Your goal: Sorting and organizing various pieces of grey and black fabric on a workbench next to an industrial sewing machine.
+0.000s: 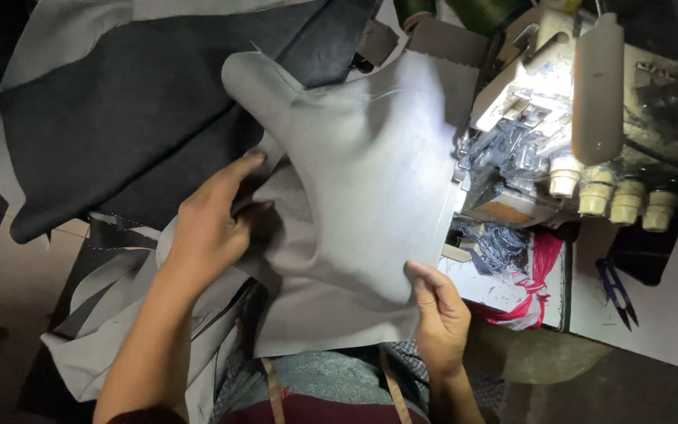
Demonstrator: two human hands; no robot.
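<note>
two hands, left hand point(209, 228) and right hand point(437, 310) pinching grey fabric piece point(355, 196) between them, beside sewing machine point(582, 133)

dim room, bare brown floor point(9, 275); a lamp lights the white worktable point(668, 314)

Both hands point(205, 228) point(439, 314) grip grey fabric piece point(355, 196) beside sewing machine point(590, 118), probably overlock.

Our left hand point(212, 224) and right hand point(439, 310) are bare, without gloves, rings or watch, and our forearms are uncovered too. At six o'clock we wear a speckled grey-blue top over a dark maroon garment, with two thin brown straps point(273, 390) running down our front.
</note>
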